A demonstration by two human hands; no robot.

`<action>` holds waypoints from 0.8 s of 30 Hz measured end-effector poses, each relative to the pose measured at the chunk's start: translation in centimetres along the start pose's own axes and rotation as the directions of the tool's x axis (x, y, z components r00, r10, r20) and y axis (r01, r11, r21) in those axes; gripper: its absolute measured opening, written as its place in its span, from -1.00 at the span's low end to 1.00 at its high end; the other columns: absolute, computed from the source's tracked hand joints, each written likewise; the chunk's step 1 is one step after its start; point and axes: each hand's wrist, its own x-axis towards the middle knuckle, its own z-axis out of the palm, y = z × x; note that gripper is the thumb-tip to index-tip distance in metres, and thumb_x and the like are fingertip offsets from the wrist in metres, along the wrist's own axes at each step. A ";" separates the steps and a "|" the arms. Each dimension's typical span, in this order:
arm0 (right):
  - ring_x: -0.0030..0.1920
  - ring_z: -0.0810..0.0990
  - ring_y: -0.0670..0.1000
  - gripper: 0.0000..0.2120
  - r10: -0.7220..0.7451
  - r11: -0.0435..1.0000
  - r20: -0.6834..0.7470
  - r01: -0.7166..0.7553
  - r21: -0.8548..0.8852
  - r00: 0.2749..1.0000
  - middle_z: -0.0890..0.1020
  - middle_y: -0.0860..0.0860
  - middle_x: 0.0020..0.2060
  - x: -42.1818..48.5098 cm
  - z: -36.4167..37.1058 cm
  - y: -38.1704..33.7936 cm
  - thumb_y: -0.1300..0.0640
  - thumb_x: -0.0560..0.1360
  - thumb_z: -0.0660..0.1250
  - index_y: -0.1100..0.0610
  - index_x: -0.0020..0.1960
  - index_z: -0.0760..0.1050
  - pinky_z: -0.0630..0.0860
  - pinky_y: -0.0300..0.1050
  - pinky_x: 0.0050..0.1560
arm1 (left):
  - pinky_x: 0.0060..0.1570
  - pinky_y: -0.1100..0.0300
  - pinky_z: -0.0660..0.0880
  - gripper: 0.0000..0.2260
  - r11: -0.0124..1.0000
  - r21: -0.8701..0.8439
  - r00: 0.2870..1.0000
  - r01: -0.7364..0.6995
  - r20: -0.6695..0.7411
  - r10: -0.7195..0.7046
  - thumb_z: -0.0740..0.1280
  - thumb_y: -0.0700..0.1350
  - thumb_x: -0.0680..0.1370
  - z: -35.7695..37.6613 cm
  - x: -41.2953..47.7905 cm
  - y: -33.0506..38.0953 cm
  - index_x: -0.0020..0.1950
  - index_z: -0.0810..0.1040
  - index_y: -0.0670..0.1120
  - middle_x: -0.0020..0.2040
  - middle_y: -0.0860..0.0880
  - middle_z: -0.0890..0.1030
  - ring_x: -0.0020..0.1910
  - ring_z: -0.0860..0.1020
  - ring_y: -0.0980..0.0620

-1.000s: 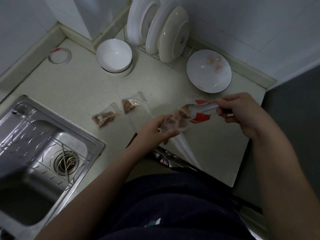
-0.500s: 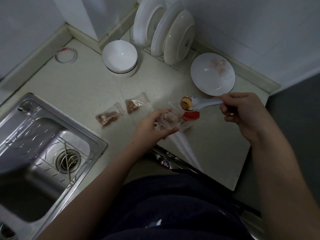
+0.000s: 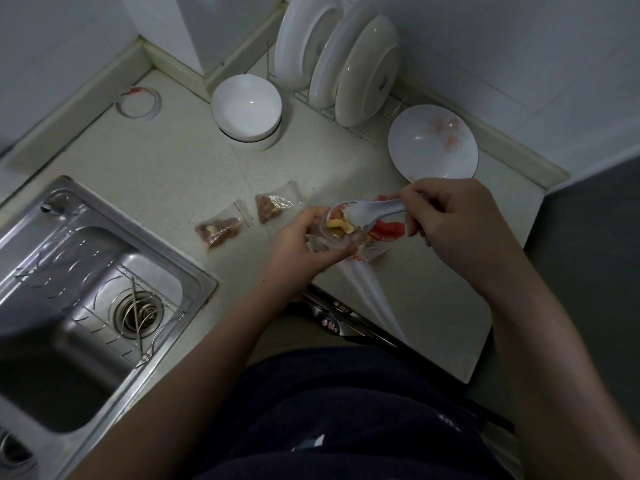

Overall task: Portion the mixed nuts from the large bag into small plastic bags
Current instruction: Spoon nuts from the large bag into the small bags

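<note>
Now holding a white spoon (image 3: 370,211) of nuts (image 3: 337,226), pinched in the right hand (image 3: 457,223), at the mouth of a small clear bag (image 3: 330,241) gripped by the left hand (image 3: 301,244); large bag (image 3: 386,232) just beneath both.

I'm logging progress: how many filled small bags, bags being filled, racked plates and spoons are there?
Filled small bags on the counter: 2
Small bag being filled: 1
Plates upright in the rack: 3
Spoon: 1
Total: 7
</note>
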 end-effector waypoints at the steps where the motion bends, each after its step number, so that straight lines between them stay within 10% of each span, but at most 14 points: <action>1: -0.48 0.43 -0.13 -0.61 -0.043 0.998 -0.006 0.043 -0.053 0.999 0.51 -0.02 -0.51 -0.1 0.1 -0.2 0.19 0.55 0.26 -0.13 -0.39 0.50 0.29 -0.34 -0.38 | -0.13 0.47 0.52 -0.65 1.000 -0.010 1.000 0.006 0.004 -0.006 0.54 -0.11 0.41 0.0 0.0 0.0 0.14 0.54 -0.02 0.02 0.10 0.65 0.00 0.60 0.19; 10: -0.22 0.60 -0.07 -0.77 -0.333 0.896 0.035 0.327 -0.301 0.942 0.67 -0.03 -0.21 -0.7 0.2 -1.2 0.17 0.54 0.24 0.20 0.07 0.64 0.55 -0.09 -0.17 | -0.11 -0.12 0.62 -0.66 0.994 -0.103 1.000 0.031 0.007 -0.030 0.52 -0.17 0.43 -0.1 -0.1 0.5 0.17 0.54 -0.09 0.02 -0.04 0.64 -0.03 0.63 0.01; 14: -0.38 0.49 -0.18 -0.81 -0.257 0.935 -0.115 0.217 -0.279 0.960 0.46 -0.26 -0.38 -0.4 -1.2 -0.7 0.20 0.56 0.26 0.20 -0.01 0.65 0.33 -0.42 -0.31 | -0.14 0.06 0.65 -0.63 0.994 -0.107 1.000 0.027 0.011 -0.026 0.51 -0.14 0.43 -0.2 -0.1 0.5 0.20 0.55 -0.07 0.01 -0.01 0.62 0.00 0.61 0.09; 19: -0.37 0.54 0.08 -0.76 -0.227 0.873 -0.170 0.123 -0.472 0.959 0.59 0.06 -0.39 0.1 -3.3 0.3 0.15 0.56 0.22 0.20 -0.08 0.63 0.47 -0.06 -0.31 | -0.03 0.22 0.60 -0.55 0.993 -0.115 0.999 0.041 -0.004 -0.041 0.51 -0.16 0.42 -0.4 -0.2 0.1 0.29 0.53 -0.04 0.11 0.02 0.61 0.06 0.60 0.14; 24: -0.14 0.56 0.19 -0.79 -0.148 0.784 0.083 0.168 -0.597 0.985 0.64 0.17 -0.15 1.6 -1.4 1.9 0.17 0.58 0.20 0.22 0.01 0.59 0.50 0.09 -0.13 | 0.03 0.06 0.62 -0.49 0.992 -0.097 0.997 0.077 -0.007 -0.078 0.51 -0.14 0.43 -0.6 -0.3 -0.3 0.37 0.48 -0.03 0.17 -0.05 0.61 0.07 0.61 0.07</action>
